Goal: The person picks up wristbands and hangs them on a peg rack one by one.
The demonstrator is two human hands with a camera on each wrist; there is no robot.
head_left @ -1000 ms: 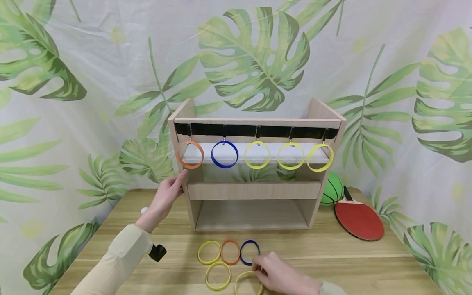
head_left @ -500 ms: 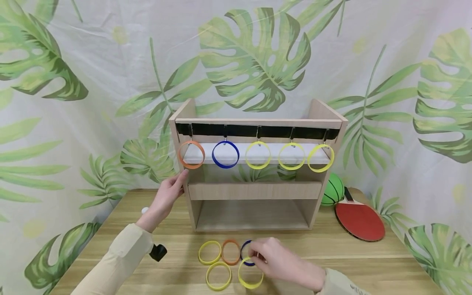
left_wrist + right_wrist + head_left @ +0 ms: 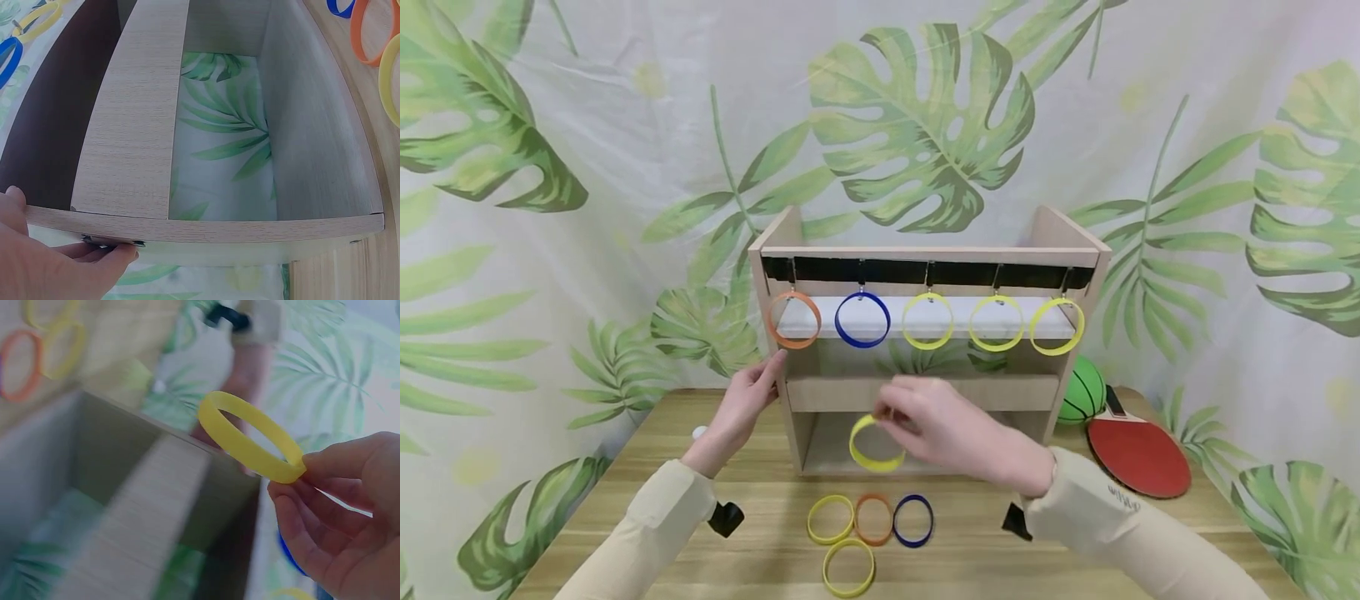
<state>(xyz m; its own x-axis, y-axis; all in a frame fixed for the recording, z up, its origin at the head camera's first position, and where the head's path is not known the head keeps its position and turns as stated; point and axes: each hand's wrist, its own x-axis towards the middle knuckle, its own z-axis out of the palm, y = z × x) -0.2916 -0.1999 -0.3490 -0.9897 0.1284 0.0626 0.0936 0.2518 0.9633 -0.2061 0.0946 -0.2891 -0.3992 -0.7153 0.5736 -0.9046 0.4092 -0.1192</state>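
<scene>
My right hand [image 3: 936,425] pinches a yellow silicone wristband [image 3: 250,440] between thumb and fingertips, in front of the lower part of a small wooden shelf [image 3: 925,392]. My left hand [image 3: 748,404] grips the shelf's left side panel, thumb at its front edge, as the left wrist view shows. From hooks on the shelf's black strip [image 3: 895,272] hang an orange wristband [image 3: 772,329], a blue wristband [image 3: 838,329] and several yellow ones. On the table before the shelf lie two yellow wristbands, an orange wristband [image 3: 859,527] and a blue wristband [image 3: 898,533].
To the right of the shelf, a green ball [image 3: 1081,392] and a red table tennis bat [image 3: 1138,458] rest on the wooden table [image 3: 760,554]. Behind everything hangs a leaf-patterned cloth [image 3: 625,167].
My right hand has picked the yellow wristband up off the table and raised it toward the shelf. My left hand keeps its place on the side panel.
</scene>
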